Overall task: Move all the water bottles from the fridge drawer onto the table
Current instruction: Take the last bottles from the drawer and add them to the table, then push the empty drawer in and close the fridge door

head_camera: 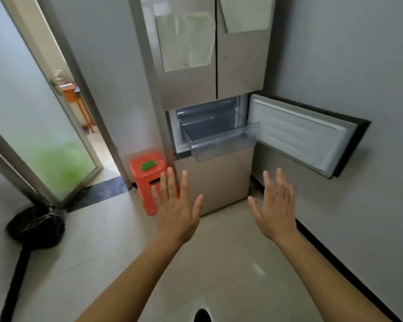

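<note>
A tall beige fridge (205, 84) stands ahead of me. Its small middle door (303, 133) is swung open to the right. A clear plastic drawer (221, 147) is pulled partly out of that compartment, and I see no water bottles in it. My left hand (176, 205) and my right hand (276, 205) are both stretched forward below the drawer, palms down, fingers spread, holding nothing. Neither hand touches the fridge. No table is in view.
An orange plastic stool (148, 180) with a green item on top stands left of the fridge. A frosted glass door (40, 126) is open at left, and a black bag (36, 226) lies on the floor. A grey wall (349, 66) runs along the right.
</note>
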{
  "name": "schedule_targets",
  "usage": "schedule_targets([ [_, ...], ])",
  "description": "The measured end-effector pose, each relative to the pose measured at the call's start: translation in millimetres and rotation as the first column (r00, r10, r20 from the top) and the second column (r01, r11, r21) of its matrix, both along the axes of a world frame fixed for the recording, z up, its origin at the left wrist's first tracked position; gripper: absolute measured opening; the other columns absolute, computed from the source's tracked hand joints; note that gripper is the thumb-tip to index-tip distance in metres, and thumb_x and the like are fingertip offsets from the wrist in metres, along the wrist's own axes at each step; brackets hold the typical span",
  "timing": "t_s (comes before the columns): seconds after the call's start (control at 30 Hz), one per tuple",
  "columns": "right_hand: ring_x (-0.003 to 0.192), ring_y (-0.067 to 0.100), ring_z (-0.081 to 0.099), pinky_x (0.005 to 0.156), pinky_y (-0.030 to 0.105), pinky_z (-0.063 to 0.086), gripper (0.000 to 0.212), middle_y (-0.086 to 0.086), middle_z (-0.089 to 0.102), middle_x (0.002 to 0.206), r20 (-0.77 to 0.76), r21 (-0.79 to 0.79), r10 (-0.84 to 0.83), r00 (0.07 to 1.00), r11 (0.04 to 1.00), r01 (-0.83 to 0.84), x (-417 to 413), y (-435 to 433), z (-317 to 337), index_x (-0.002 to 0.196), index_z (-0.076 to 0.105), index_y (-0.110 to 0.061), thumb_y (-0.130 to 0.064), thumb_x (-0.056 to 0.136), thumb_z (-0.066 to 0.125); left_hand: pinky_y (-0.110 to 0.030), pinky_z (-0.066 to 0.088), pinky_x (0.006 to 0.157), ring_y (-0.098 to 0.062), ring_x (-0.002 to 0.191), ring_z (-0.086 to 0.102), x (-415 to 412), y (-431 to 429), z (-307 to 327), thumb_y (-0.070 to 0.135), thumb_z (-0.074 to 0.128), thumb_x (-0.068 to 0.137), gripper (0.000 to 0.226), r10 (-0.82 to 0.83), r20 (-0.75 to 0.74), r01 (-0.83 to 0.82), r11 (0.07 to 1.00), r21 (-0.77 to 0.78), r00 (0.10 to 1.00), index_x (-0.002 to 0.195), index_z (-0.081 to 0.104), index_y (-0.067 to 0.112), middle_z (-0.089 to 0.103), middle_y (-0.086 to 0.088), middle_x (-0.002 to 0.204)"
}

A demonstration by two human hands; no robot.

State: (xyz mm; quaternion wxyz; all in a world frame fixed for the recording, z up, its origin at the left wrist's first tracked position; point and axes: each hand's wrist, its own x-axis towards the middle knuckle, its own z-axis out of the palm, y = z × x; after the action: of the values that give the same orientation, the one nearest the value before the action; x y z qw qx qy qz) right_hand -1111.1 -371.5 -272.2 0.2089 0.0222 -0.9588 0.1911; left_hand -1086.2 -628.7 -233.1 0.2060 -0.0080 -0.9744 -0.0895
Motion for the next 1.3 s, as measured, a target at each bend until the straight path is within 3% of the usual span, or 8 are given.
schedule_targets([
  [0.37,0.152,0.036,0.006,0.122,0.053,0.015,0.085,0.017,-0.013,0.164,0.234,0.015,-0.065,0.97,0.998,0.063,-169.0,95.2,-31.0,0.158,-0.007,-0.023,-0.057,0.097,0.041,-0.063,0.01,0.118,-0.035,0.152,-0.007,-192.8,99.7,-48.0,0.065,0.017,0.095,0.078,-0.047,0.179,0.046,0.999,0.013,0.983,0.158,0.003,0.021,-0.006,-0.017,0.165],
  [0.57,0.152,0.032,0.002,0.119,0.049,0.017,0.088,0.008,-0.018,0.165,0.301,-0.214,0.04,0.953,0.976,0.027,-293.5,88.8,-13.5,0.158,-0.009,-0.025,-0.055,0.097,0.047,-0.053,0.002,0.122,-0.028,0.151,-0.015,-305.4,107.7,-37.1,0.067,0.019,0.096,0.081,0.028,0.313,-0.122,0.951,0.284,0.949,0.158,-0.007,0.024,-0.017,-0.01,0.164],
  [0.77,0.153,0.028,0.006,0.12,0.043,0.016,0.093,0.007,-0.007,0.167,0.519,-0.62,0.135,0.844,0.739,0.263,-399.8,75.7,-21.4,0.159,-0.005,-0.021,-0.047,0.096,0.058,-0.043,0.008,0.123,-0.031,0.152,0.005,-405.9,104.1,-48.7,0.06,0.039,0.098,0.087,0.088,0.506,-0.463,0.562,0.686,0.858,0.158,0.002,0.009,0.004,-0.015,0.165],
  [0.83,0.15,0.032,0.017,0.118,0.046,0.022,0.094,0.008,0.002,0.167,0.585,-0.707,0.203,0.785,0.601,0.372,-442.0,70.8,-30.7,0.16,-0.003,-0.02,-0.044,0.095,0.06,-0.047,0.016,0.122,-0.032,0.151,0.013,-442.8,103.2,-59.0,0.061,0.041,0.096,0.092,0.089,0.547,-0.543,0.333,0.771,0.832,0.157,0.0,0.006,0.007,-0.013,0.165],
  [0.93,0.143,0.034,0.034,0.114,0.05,0.037,0.095,0.008,0.02,0.164,0.618,-0.781,0.344,0.707,0.377,0.499,-506.9,65.4,-49.7,0.16,0.001,-0.023,-0.045,0.092,0.065,-0.059,0.033,0.112,-0.041,0.145,0.026,-494.4,105.8,-75.0,0.067,0.043,0.093,0.092,0.05,0.641,-0.638,-0.065,0.768,0.766,0.159,0.007,0.014,0.014,-0.01,0.164],
  [1.13,0.136,0.037,0.042,0.113,0.044,0.04,0.072,0.009,0.025,0.161,0.592,-0.761,0.582,0.558,0.175,0.625,-611.5,60.7,-68.9,0.155,0.028,-0.019,-0.04,0.096,0.062,-0.055,0.038,0.109,-0.042,0.138,0.035,-579.3,118.6,-88.3,0.052,0.047,0.099,0.064,0.043,0.692,-0.578,-0.513,0.635,0.721,0.149,0.033,0.016,0.035,-0.007,0.147],
  [1.23,0.12,0.032,0.056,0.106,0.042,0.047,0.063,0.013,0.034,0.155,0.626,-0.713,0.562,0.541,0.131,0.689,-648.6,46.4,-74.0,0.154,0.03,-0.017,-0.034,0.1,0.058,-0.053,0.053,0.079,-0.046,0.123,0.048,-613.5,117.5,-99.8,0.025,0.044,0.103,0.043,0.151,0.72,-0.521,-0.592,0.615,0.678,0.143,0.039,0.011,0.035,-0.019,0.149],
  [1.3,0.099,0.027,0.066,0.083,0.03,0.058,0.061,0.017,0.052,0.136,0.643,-0.7,0.515,0.567,0.094,0.708,-665.6,36.2,-73.1,0.154,0.027,-0.016,-0.029,0.101,0.055,-0.048,0.055,0.073,-0.046,0.106,0.054,-628.7,116.3,-106.9,0.012,0.042,0.102,0.04,0.22,0.711,-0.49,-0.59,0.642,0.668,0.141,0.04,0.004,0.033,-0.021,0.149],
])
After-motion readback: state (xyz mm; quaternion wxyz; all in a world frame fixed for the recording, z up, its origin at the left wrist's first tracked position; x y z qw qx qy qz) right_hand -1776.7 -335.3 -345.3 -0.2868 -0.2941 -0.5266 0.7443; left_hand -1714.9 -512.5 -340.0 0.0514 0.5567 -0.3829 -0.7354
